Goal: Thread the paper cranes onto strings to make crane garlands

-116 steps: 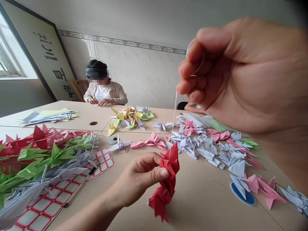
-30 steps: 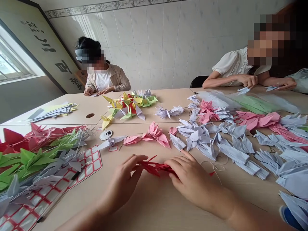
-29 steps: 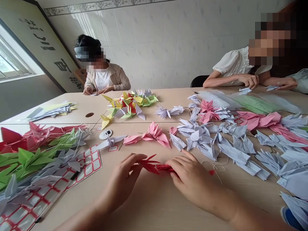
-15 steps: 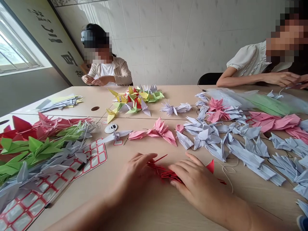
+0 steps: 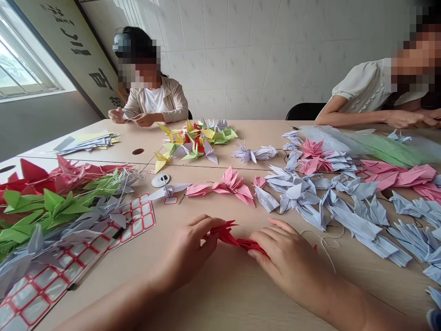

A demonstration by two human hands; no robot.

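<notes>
Several folded red paper cranes (image 5: pixel 228 234) are bunched between my two hands, low over the near part of the table. My left hand (image 5: pixel 193 243) pinches the pointed left end of the bunch between thumb and fingers. Around the flat, stacked right end, my right hand (image 5: pixel 282 250) is closed, palm down, hiding part of the paper. A loose white thread (image 5: pixel 325 243) lies on the table just beyond my right hand. Farther out lie pink paper cranes (image 5: pixel 229 184) strung in a row, with a grey-blue crane (image 5: pixel 167 190) to their left.
Strings of light blue cranes (image 5: pixel 298 197) spread over the right side. Green cranes (image 5: pixel 51 207) and red ones lie left on a red-gridded label sheet (image 5: pixel 138 216). Yellow and mixed cranes (image 5: pixel 196 138) are piled farther back. Two people (image 5: pixel 155 99) sit across the table.
My left fingers have closed into a pinch on the red cranes' left end, which now shows raised points. The person at the back left has lowered their hands, holding paper.
</notes>
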